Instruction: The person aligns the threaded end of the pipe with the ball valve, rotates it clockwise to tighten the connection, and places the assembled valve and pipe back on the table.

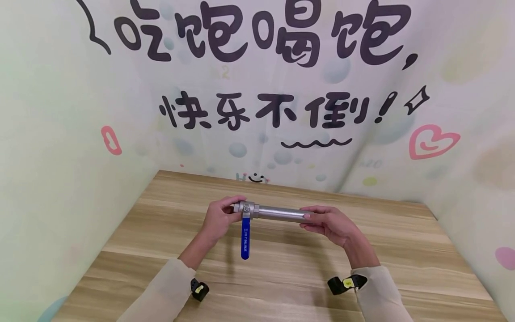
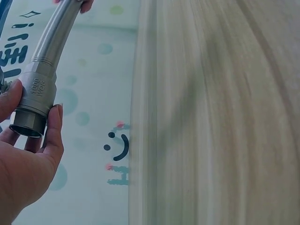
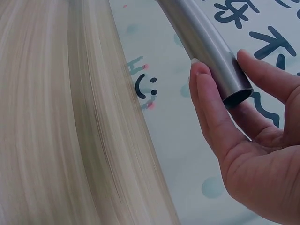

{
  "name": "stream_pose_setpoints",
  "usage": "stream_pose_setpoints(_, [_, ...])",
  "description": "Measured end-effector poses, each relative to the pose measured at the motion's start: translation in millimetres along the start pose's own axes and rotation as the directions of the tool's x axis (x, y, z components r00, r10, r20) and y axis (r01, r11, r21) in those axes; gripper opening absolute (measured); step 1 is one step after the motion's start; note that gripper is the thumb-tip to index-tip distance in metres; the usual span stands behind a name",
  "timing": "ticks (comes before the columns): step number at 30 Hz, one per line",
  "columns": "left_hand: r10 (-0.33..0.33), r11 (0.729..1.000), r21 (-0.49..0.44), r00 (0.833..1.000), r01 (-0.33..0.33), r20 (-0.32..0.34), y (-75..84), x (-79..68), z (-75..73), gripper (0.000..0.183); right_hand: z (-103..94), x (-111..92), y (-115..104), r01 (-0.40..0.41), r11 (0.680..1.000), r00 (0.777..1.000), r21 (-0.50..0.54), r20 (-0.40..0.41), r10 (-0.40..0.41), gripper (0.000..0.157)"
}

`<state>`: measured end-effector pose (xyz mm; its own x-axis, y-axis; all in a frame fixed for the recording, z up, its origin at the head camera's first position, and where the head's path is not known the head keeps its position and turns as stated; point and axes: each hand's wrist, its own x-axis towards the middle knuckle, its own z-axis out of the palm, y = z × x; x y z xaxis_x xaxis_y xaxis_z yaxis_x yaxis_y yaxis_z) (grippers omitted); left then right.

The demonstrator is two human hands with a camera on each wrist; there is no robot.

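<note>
A steel ball valve (image 1: pixel 251 208) with a long blue lever handle (image 1: pixel 245 239) is joined to a straight metal pipe (image 1: pixel 281 213). Both are held up above the wooden table, nearly level. My left hand (image 1: pixel 219 219) grips the valve's body at its hexagonal end, thumb on one side and fingers on the other. In the left wrist view, raised lettering shows on the valve body (image 2: pixel 38 89), and its hex end opens toward the palm. My right hand (image 1: pixel 331 222) pinches the pipe's far end between thumb and fingers. The pipe's open end (image 3: pixel 238 97) faces that palm.
Beneath the hands lies a wood-grain table (image 1: pixel 277 273), with shadows of both arms on it. A printed cloth backdrop (image 1: pixel 257 152) with large dark characters rises behind the table and along its sides. Each sleeve carries a black strap-on camera (image 1: pixel 342 285) at the wrist.
</note>
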<state>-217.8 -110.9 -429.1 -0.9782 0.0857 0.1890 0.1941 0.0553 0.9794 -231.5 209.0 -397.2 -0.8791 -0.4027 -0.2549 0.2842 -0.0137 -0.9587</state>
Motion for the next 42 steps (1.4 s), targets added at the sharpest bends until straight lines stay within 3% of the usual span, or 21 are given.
stream_pose_setpoints(7, [-0.016,1.000,-0.005,1.000,0.016,0.000,0.2,0.6,1.6,0.041,-1.3,-0.3,0.8,0.010,1.000,1.000,-0.001,0.013,-0.010,0.043])
stream_pose_setpoints(17, [-0.038,0.999,-0.008,0.999,0.038,-0.005,-2.6,-1.9,1.2,0.041,-1.4,0.0,2.5,-0.018,1.000,1.000,0.011,0.003,0.018,0.030])
stream_pose_setpoints(34, [-0.036,0.999,0.000,0.999,0.036,-0.005,0.5,1.7,1.9,0.042,-3.4,1.2,1.6,0.028,0.999,0.999,-0.025,0.024,-0.027,0.041])
stream_pose_setpoints(42, [-0.029,1.000,0.002,1.000,0.029,-0.008,-1.8,2.4,0.7,0.043,-1.4,1.4,0.3,0.023,1.000,1.000,-0.008,-0.008,-0.023,0.039])
